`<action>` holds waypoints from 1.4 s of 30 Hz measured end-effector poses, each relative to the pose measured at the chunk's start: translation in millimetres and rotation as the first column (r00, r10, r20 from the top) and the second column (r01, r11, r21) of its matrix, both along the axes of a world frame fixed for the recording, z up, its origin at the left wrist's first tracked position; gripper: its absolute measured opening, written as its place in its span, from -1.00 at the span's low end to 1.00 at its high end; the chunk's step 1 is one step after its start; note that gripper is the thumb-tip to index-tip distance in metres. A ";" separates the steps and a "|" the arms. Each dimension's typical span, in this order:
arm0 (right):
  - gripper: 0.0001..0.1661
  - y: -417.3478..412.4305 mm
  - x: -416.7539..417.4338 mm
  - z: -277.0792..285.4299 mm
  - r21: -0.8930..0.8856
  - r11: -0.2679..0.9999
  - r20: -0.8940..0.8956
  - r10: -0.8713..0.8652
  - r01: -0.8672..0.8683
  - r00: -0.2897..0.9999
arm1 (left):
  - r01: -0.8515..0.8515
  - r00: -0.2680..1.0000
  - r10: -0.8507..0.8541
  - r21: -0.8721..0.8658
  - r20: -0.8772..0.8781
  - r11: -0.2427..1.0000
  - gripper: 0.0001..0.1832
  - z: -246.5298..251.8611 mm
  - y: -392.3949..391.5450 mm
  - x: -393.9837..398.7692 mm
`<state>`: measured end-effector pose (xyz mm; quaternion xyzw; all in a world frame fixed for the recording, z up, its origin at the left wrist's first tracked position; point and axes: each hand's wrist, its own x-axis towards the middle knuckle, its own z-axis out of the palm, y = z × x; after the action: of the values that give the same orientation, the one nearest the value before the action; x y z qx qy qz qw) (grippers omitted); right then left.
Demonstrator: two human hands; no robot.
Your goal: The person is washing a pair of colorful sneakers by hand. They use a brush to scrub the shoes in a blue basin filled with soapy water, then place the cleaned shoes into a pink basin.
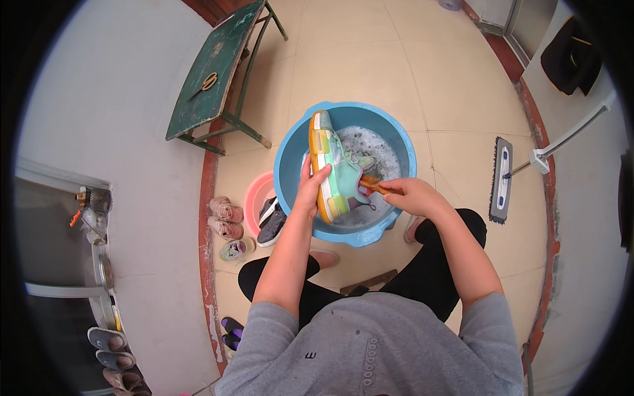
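Note:
A multicoloured sneaker (pixel 342 175) in mint, yellow and white, with a tan sole, is held over a blue plastic basin (pixel 364 241). My left hand (pixel 313 185) grips it by the sole side, sole turned to the left. My right hand (pixel 408 195) holds the orange-brown handle of a tool (pixel 377 185), whose far end is hidden in the shoe's opening; a small red part shows beside it. Foamy water (pixel 389 154) lies in the basin below. Beyond the shoe, a pale shoe tongue or second shoe partly shows; I cannot tell which.
Left of the basin, a pink basin (pixel 251 198) holds dark sneakers (pixel 271 227). Pink shoes (pixel 226 218) and a pale shoe (pixel 237 249) stand by the wall. Scissors (pixel 205 85) lie on a green bench (pixel 218 57). A flat mop (pixel 501 180) stands at the right.

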<state>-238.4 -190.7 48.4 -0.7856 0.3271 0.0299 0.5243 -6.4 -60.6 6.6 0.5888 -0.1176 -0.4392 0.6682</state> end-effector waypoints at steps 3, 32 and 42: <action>-0.50 6.1 -21.7 5.0 0.012 0.990 0.082 -0.140 0.139 0.987 | 0.005 0.952 -0.005 0.001 0.306 1.000 -0.14 7.7 -3.8 -0.4; -0.43 29.0 -32.1 -23.2 0.282 0.899 0.346 -0.421 0.335 0.839 | -0.006 0.144 0.066 -0.066 0.987 0.998 -0.04 76.7 10.4 -23.5; -0.29 43.0 -23.5 9.2 0.579 0.755 0.272 -0.536 0.309 0.799 | -0.228 0.974 0.207 -0.386 -0.095 0.894 -0.40 47.6 29.9 15.3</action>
<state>-261.9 -147.6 57.6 -0.5090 0.3591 -0.1779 0.7618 8.9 -30.7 54.2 0.4401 -0.1199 -0.3439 0.8208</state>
